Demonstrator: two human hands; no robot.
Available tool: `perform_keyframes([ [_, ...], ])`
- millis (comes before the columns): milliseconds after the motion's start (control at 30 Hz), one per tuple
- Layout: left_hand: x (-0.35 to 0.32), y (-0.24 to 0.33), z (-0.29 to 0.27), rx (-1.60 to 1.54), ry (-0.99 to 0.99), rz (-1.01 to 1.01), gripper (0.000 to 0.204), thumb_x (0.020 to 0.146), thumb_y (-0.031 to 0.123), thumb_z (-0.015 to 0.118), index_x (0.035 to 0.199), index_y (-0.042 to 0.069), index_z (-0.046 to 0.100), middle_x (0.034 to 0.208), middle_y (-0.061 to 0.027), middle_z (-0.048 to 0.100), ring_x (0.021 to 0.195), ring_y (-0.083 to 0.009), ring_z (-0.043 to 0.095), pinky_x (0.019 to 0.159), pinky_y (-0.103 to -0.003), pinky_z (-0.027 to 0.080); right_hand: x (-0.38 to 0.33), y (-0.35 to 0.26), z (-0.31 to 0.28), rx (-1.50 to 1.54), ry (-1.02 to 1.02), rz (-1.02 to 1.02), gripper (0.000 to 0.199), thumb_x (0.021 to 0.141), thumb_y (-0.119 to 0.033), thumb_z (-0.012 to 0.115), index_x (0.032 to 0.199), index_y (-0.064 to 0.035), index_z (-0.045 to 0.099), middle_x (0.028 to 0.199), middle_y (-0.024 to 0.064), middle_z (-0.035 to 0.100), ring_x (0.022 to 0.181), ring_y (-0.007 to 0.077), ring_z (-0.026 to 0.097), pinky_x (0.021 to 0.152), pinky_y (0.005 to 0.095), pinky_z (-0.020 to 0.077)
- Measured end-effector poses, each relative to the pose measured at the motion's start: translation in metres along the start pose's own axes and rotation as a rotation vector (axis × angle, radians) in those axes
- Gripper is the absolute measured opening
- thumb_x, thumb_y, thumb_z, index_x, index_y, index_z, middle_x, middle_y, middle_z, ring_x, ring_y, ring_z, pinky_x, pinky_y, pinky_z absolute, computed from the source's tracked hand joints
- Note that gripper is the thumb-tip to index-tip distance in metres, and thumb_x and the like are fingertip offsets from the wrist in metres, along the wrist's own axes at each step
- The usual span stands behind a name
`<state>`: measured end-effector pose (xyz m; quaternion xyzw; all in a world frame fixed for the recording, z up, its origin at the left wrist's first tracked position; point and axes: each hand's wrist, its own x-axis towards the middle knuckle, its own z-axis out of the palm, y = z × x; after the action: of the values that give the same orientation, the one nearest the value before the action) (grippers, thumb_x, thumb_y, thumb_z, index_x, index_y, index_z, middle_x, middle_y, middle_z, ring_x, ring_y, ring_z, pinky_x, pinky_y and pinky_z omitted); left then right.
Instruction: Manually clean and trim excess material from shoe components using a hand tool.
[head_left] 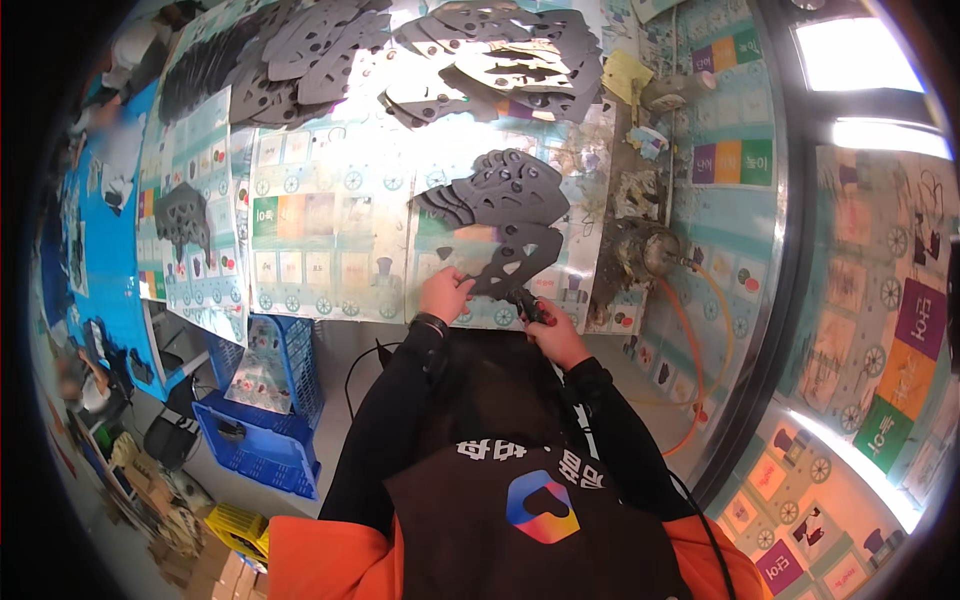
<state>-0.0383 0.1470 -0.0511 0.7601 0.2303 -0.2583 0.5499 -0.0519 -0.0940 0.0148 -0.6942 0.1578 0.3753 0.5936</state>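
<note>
On the papered table (330, 240), left hand (443, 293) fingers pinch a grey cutout sheet (515, 258).

The scene is brightly and evenly lit. Two ceiling lamps (860, 55) at the upper right are blown out to plain white, and a third strip glows at the lower right edge. Glare washes over the glossy sheets on the bench (340, 210), strongest near the top among the grey cutouts (520, 60). Shadows are soft and short. The fisheye bends straight edges hard toward the rim, a black ring frames the picture, and the far left edge is smeared and out of focus.
</note>
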Motion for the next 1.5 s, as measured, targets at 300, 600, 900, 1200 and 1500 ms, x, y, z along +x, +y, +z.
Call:
perform_keyframes([
  [300, 0.000, 0.001, -0.001, 0.005, -0.006, -0.024, 0.018, 0.089, 0.014, 0.071, 0.088, -0.002, 0.060, 0.072, -0.0115, 0.072, 0.050, -0.0176, 0.067, 0.047, -0.031, 0.050, 0.008, -0.006, 0.009, -0.065, -0.030, 0.020, 0.020, 0.077, -0.005, 0.063, 0.096, -0.0032, 0.061, 0.067, 0.0043, 0.056, 0.059, 0.0133, 0.053, 0.057, 0.0289, 0.0417],
  [600, 0.004, -0.001, -0.001, -0.026, -0.018, -0.027, 0.018, 0.089, 0.013, 0.071, 0.088, -0.002, 0.061, 0.072, -0.0115, 0.072, 0.050, -0.0178, 0.066, 0.046, -0.032, 0.050, 0.009, -0.012, 0.006, -0.030, 0.011, 0.064, 0.017, 0.077, -0.001, 0.062, 0.094, -0.0024, 0.060, 0.068, 0.0037, 0.056, 0.058, 0.0131, 0.053, 0.055, 0.0285, 0.0412],
  [900, 0.004, 0.002, -0.003, -0.014, -0.028, -0.029, 0.017, 0.089, 0.013, 0.071, 0.089, -0.002, 0.062, 0.072, -0.0111, 0.071, 0.053, -0.0177, 0.067, 0.047, -0.031, 0.052, 0.006, -0.018, -0.005, 0.079, 0.076, 0.089, 0.015, 0.078, 0.001, 0.061, 0.093, -0.0020, 0.060, 0.071, 0.0031, 0.056, 0.059, 0.0119, 0.053, 0.055, 0.0271, 0.0414],
  [1200, 0.006, 0.002, -0.002, -0.029, -0.032, -0.040, 0.016, 0.089, 0.012, 0.071, 0.090, -0.002, 0.062, 0.074, -0.0114, 0.071, 0.060, -0.0171, 0.070, 0.048, -0.031, 0.054, 0.012, -0.013, -0.020, 0.223, 0.111, 0.066, 0.018, 0.078, 0.003, 0.060, 0.095, -0.0014, 0.060, 0.071, 0.0025, 0.055, 0.059, 0.0124, 0.052, 0.053, 0.0275, 0.0395],
  [1500, 0.009, -0.008, -0.002, -0.035, -0.041, -0.046, 0.016, 0.090, 0.010, 0.069, 0.091, -0.004, 0.061, 0.076, -0.0119, 0.071, 0.063, -0.0167, 0.071, 0.048, -0.031, 0.054, 0.012, -0.030, -0.032, 0.259, 0.141, 0.099, 0.021, 0.079, 0.007, 0.057, 0.099, 0.0010, 0.059, 0.082, 0.0044, 0.059, 0.057, 0.0143, 0.053, 0.053, 0.0284, 0.0406],
])
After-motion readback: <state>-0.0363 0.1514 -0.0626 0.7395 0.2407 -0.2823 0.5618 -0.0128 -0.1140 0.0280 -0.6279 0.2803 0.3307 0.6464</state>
